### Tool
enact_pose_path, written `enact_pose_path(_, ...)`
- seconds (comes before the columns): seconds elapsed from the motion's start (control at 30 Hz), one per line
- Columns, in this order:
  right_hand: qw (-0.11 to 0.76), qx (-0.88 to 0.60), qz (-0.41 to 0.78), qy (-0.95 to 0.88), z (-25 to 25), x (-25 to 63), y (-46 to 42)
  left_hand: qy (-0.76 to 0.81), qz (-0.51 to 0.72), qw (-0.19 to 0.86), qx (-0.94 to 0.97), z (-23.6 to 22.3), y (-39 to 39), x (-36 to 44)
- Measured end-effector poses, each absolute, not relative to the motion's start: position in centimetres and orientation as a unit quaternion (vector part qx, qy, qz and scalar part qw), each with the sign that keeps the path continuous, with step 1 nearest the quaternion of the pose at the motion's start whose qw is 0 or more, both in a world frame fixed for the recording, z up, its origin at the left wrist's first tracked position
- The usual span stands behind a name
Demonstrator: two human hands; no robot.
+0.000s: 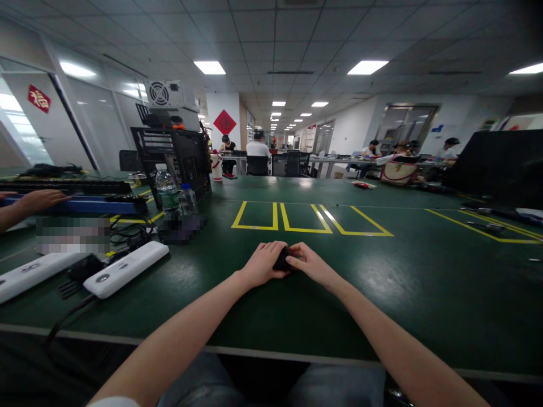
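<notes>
A small dark, black-looking object (281, 260) is between my two hands, just above or on the green table (263, 316); its kind cannot be made out. My left hand (266, 263) is closed around its left side, fingers over the top and thumb below. From the right, my right hand (306, 261) has its fingers and thumb bent against the object's edge. Much of the object is hidden by the fingers. Beyond the hands, three yellow tape outlines (306, 230) are marked on the tabletop.
White power strips (127, 270) with black cables lie at the left. Behind them stand a water bottle (168, 195), a second clear bottle (188, 200) and an open black computer case (193, 158). Another person's hand (42, 200) rests at far left. A dark monitor (504, 169) stands right.
</notes>
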State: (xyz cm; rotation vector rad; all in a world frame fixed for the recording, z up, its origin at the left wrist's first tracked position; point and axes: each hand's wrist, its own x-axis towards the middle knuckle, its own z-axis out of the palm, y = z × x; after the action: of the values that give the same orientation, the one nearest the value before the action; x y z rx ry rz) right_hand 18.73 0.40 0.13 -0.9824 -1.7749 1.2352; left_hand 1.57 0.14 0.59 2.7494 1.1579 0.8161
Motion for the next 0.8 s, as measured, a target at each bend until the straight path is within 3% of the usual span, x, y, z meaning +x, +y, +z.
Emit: enact_pose_path(0.8,0.355,-0.334,0.505,-0.712,0.35,18.89,0.31,0.363,0.264,0.014,0.893,0.39,0.29,1.50)
